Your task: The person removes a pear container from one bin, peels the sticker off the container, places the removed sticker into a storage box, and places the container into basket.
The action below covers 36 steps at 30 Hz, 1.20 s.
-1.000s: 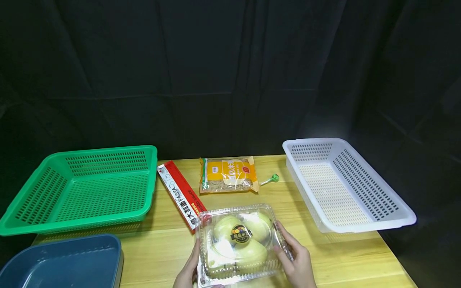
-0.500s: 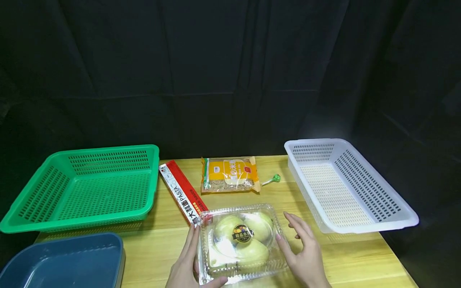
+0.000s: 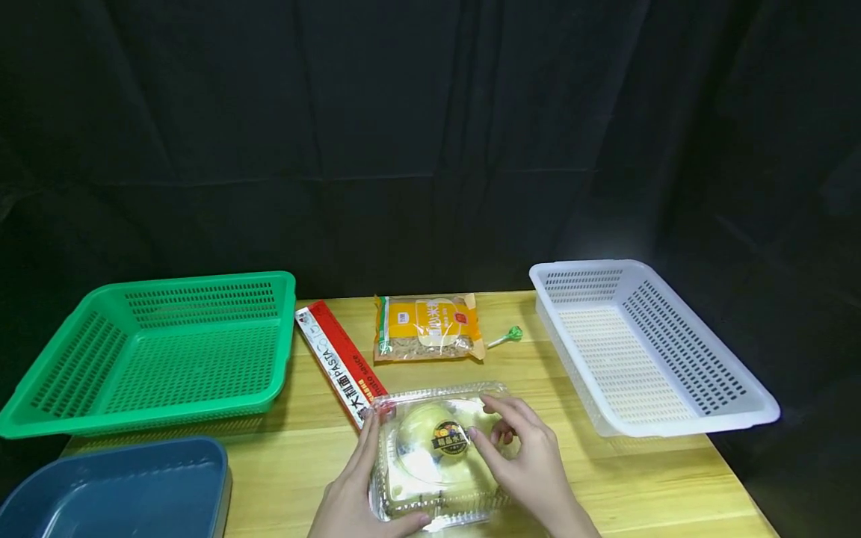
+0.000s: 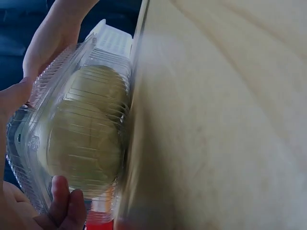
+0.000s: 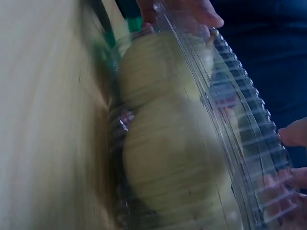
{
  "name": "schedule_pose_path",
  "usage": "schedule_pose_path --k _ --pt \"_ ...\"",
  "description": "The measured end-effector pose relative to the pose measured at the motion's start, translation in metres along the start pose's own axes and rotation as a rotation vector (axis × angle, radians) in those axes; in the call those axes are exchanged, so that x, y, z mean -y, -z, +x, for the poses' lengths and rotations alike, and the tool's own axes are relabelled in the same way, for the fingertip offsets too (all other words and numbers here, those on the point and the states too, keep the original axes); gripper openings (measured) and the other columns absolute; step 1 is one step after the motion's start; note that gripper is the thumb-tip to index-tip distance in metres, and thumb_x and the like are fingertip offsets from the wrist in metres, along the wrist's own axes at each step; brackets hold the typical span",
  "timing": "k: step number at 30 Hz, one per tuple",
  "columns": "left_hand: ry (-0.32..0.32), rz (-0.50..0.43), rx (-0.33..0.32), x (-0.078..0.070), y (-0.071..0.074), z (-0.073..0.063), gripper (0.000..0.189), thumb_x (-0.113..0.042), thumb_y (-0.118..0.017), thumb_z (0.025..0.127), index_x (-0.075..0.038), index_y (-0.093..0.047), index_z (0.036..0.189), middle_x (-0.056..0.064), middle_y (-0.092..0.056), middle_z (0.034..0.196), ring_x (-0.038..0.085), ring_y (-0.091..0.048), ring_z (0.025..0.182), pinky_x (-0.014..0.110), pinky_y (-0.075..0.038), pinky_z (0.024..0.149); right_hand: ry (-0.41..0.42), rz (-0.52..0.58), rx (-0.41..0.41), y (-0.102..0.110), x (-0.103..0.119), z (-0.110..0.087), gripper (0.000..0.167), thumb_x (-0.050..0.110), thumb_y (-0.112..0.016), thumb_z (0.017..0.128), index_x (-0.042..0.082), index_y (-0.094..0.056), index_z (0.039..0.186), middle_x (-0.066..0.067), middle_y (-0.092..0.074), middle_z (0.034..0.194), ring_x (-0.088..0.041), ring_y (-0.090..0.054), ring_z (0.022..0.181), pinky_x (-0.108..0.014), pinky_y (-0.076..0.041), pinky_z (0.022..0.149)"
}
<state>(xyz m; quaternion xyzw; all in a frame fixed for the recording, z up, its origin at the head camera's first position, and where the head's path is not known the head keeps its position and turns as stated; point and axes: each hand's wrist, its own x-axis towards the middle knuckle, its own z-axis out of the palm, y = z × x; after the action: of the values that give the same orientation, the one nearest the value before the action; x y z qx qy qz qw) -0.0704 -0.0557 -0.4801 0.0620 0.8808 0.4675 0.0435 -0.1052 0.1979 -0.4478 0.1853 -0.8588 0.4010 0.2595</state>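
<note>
A clear plastic fruit box (image 3: 430, 478) with a ribbed rim stands on the table at the front middle. Inside are several pale yellow-green fruits (image 4: 81, 139), and a black round label (image 3: 449, 439) sits on the lid. My left hand (image 3: 356, 478) holds the box at its left side, fingers along the wall and thumb over the front edge. Above the right part of the lid is my right hand (image 3: 528, 456), fingers loosely bent, thumb tip close to the label. In the right wrist view its fingertips (image 5: 293, 134) show beside the lid's ribbed rim.
A red and white pasta packet (image 3: 339, 359) reaches the box's far left corner. Behind lie an orange grain bag (image 3: 430, 329) and a green lollipop (image 3: 513, 333). Green (image 3: 195, 359) and blue (image 3: 128, 478) containers stand left, a white basket (image 3: 646, 359) right.
My right hand let go of the box's right side, opened away from it, then came left over the lid. My left fingers straightened along the left wall. The box stays nearly in place.
</note>
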Motion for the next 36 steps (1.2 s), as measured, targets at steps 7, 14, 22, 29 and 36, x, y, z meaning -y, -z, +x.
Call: schedule_pose_path --k 7,14,22,29,36 --pt "0.017 -0.016 0.006 0.0 -0.002 0.0 0.143 -0.072 -0.092 0.062 -0.04 -0.006 0.171 -0.01 -0.013 0.178 0.058 -0.054 0.134 0.068 -0.054 0.099 -0.1 -0.126 0.129 -0.004 0.008 0.001 0.036 0.013 -0.092 0.082 -0.002 -0.078 0.111 0.0 -0.068 0.092 -0.001 -0.054 0.073 -0.017 -0.051 0.058" --pt "0.009 -0.021 -0.006 0.002 -0.003 0.0 0.143 -0.071 -0.093 0.062 -0.042 -0.006 0.171 -0.01 -0.016 0.178 0.058 -0.056 0.132 0.069 -0.055 0.096 -0.119 -0.235 0.151 -0.007 0.016 0.0 0.031 0.017 -0.092 0.082 -0.002 -0.081 0.102 -0.003 -0.066 0.092 -0.006 -0.055 0.074 -0.016 -0.051 0.058" --pt "-0.017 -0.025 -0.031 0.005 -0.004 0.001 0.142 -0.068 -0.095 0.061 -0.039 -0.01 0.171 -0.011 -0.017 0.177 0.048 -0.056 0.135 0.062 -0.056 0.099 -0.103 -0.23 0.124 -0.009 0.017 0.0 0.017 0.012 -0.093 0.08 0.006 -0.082 0.09 0.003 -0.068 0.089 -0.004 -0.056 0.072 -0.016 -0.05 0.057" --pt "-0.015 -0.035 -0.033 0.004 -0.004 0.001 0.143 -0.067 -0.096 0.061 -0.035 -0.012 0.172 -0.009 -0.017 0.178 0.049 -0.054 0.139 0.063 -0.055 0.101 -0.102 -0.173 0.094 -0.011 0.016 0.0 0.02 0.001 -0.093 0.075 0.012 -0.08 0.084 0.008 -0.07 0.082 0.002 -0.05 0.066 -0.016 -0.045 0.052" --pt "-0.004 -0.042 -0.014 0.002 -0.003 0.0 0.144 -0.069 -0.095 0.061 -0.033 -0.011 0.172 -0.007 -0.016 0.178 0.054 -0.052 0.138 0.066 -0.054 0.1 -0.143 -0.082 0.096 -0.01 0.011 0.002 0.028 -0.007 -0.09 0.075 0.018 -0.08 0.082 0.02 -0.065 0.071 0.005 -0.048 0.062 -0.018 -0.044 0.05"
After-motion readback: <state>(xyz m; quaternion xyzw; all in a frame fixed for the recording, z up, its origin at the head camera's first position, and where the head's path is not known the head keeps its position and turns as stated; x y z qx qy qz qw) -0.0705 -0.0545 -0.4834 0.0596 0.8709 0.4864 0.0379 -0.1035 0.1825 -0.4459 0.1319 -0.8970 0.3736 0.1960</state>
